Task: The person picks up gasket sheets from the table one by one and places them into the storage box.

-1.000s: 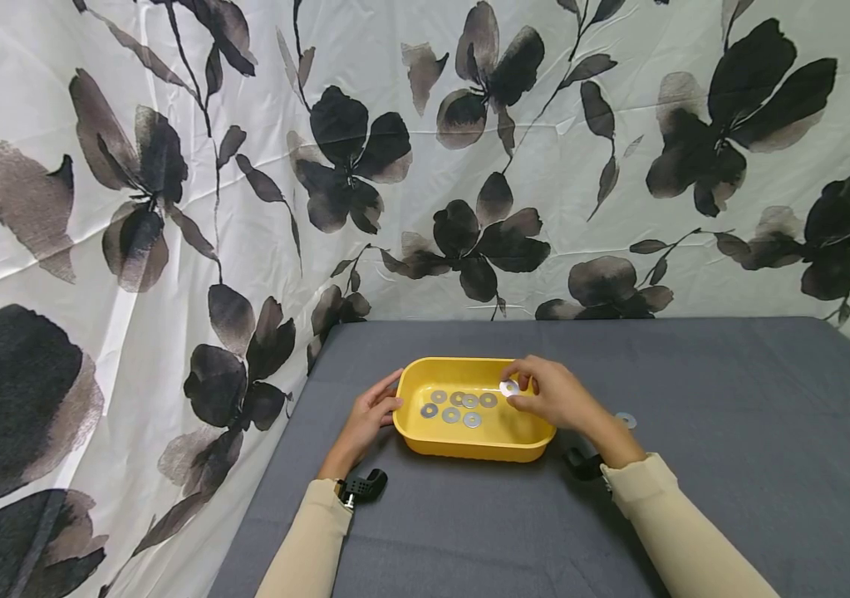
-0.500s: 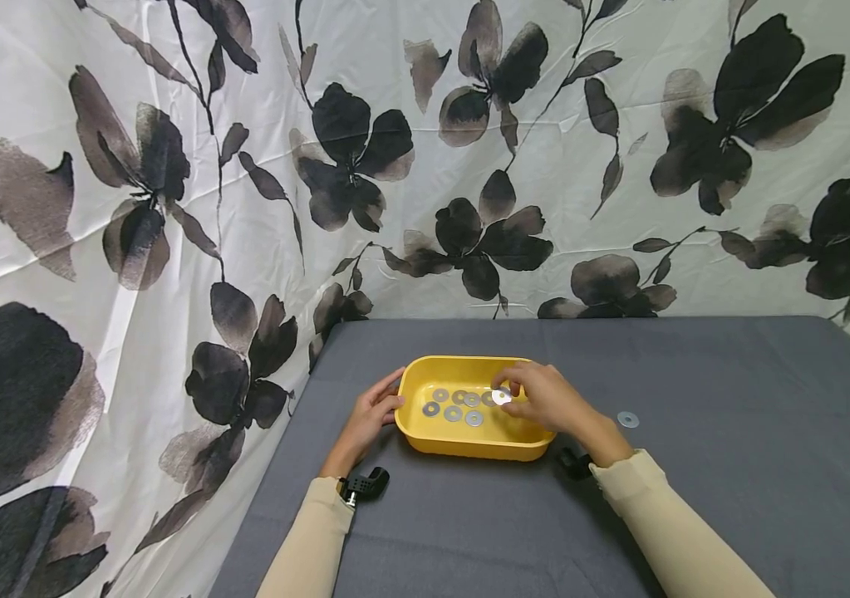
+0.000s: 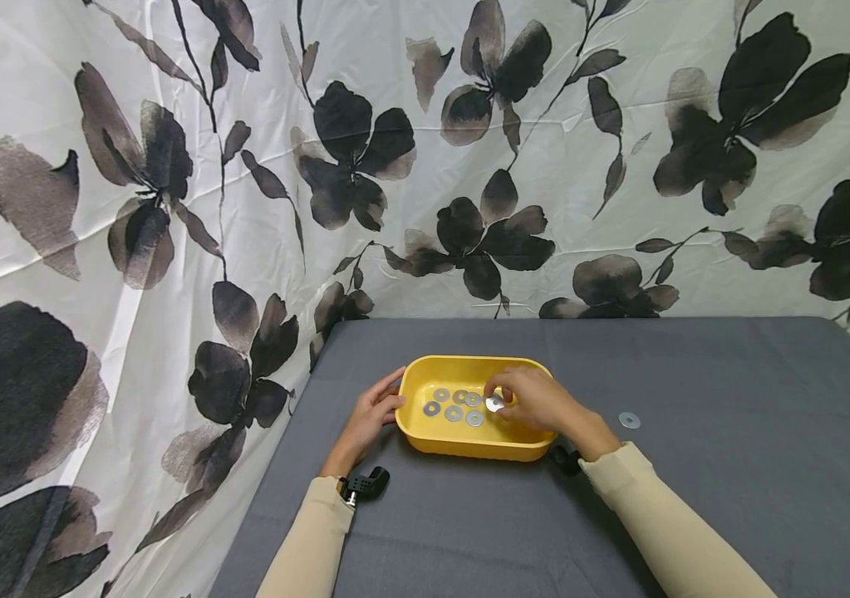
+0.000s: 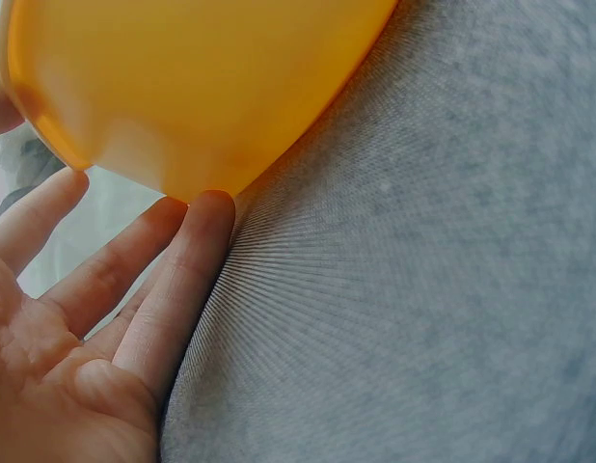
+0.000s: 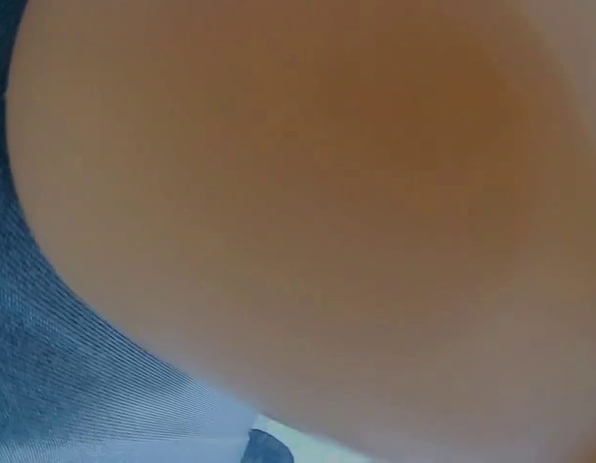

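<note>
A yellow plastic tray (image 3: 432,436) stands on the grey cloth, with several flat metal washers (image 3: 453,414) lying on its floor. My left hand (image 3: 366,422) is at its left end. In the left wrist view, the extended fingers (image 4: 173,309) touch the tray's outer side (image 4: 202,106). Reaching in over the right end, my right hand (image 3: 540,400) pinches one shiny washer (image 3: 495,403) between thumb and fingers, low over the tray floor and just right of the others. Blurred skin fills most of the right wrist view, hiding the fingertips there.
One more washer (image 3: 629,420) lies on the grey cloth (image 3: 739,432), to the right of the tray. A white curtain (image 3: 395,282) with dark flowers hangs behind the table and along its left side.
My right hand has moved left and slightly down inside the tray with its washer, closer to the other washers. The left hand has stayed at the tray's left end.
</note>
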A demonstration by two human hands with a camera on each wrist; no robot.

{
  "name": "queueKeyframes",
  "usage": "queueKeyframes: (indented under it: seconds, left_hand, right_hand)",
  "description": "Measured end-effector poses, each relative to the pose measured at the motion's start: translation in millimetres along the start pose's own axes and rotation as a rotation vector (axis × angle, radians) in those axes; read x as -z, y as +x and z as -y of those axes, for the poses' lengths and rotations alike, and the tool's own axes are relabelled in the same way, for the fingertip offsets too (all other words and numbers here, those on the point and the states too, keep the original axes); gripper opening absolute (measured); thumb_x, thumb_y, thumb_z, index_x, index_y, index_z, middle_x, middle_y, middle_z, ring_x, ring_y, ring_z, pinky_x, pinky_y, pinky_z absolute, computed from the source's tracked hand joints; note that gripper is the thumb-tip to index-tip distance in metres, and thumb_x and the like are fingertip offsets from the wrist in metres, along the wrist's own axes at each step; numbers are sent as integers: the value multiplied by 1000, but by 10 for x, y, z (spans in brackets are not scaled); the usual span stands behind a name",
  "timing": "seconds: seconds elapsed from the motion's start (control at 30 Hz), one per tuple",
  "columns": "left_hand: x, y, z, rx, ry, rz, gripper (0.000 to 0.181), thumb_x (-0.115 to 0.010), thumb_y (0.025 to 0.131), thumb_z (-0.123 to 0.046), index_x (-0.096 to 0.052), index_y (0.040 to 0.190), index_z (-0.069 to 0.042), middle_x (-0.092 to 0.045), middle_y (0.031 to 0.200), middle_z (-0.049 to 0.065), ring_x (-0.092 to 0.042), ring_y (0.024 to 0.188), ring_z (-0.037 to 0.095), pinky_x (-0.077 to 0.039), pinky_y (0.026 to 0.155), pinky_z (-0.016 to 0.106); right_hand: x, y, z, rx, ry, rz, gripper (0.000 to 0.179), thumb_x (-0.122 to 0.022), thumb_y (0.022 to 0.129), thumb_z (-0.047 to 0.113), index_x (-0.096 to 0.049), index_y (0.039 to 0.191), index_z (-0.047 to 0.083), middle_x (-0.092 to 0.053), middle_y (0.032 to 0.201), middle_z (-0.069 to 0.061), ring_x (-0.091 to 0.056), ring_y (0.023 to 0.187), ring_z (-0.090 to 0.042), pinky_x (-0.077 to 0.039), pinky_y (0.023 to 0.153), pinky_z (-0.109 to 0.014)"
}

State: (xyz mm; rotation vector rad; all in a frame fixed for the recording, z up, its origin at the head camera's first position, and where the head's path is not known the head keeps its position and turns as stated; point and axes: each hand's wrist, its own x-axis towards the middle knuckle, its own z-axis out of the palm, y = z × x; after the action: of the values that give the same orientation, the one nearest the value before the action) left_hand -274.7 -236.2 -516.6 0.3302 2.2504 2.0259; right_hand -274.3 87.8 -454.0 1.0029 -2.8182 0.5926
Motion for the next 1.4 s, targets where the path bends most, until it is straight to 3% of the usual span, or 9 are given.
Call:
queueKeyframes:
  seconds: [0.4,1.0,1.4]
  left_hand:
    - [-9,0,-1,0,-6,-7,54,-60,102,-17,-49,153,-28,-61,143,16,-65,118,34,-61,82,26]
    - [-5,-8,-21,5,1,-7,53,-60,102,-20,-49,153,-29,-60,145,14,-65,122,33,-61,85,29]
    - [-5,-11,-25,7,-4,-12,55,-61,101,-20,-48,154,-26,-60,145,15,-65,121,33,-61,84,28]
  right_hand:
    - [-74,25,10,-84,-17,50,23,-81,86,18,-74,108,21,-61,84,2,-51,75,-13,-41,70,-31]
    - [-91,34,57,-100,-31,56,23,-81,85,18,-74,106,22,-60,80,2,-49,70,-12,-39,63,-28]
    - [-108,35,61,-131,9,47,26,-81,86,23,-74,110,20,-62,84,2,-51,73,-13,-42,68,-30]
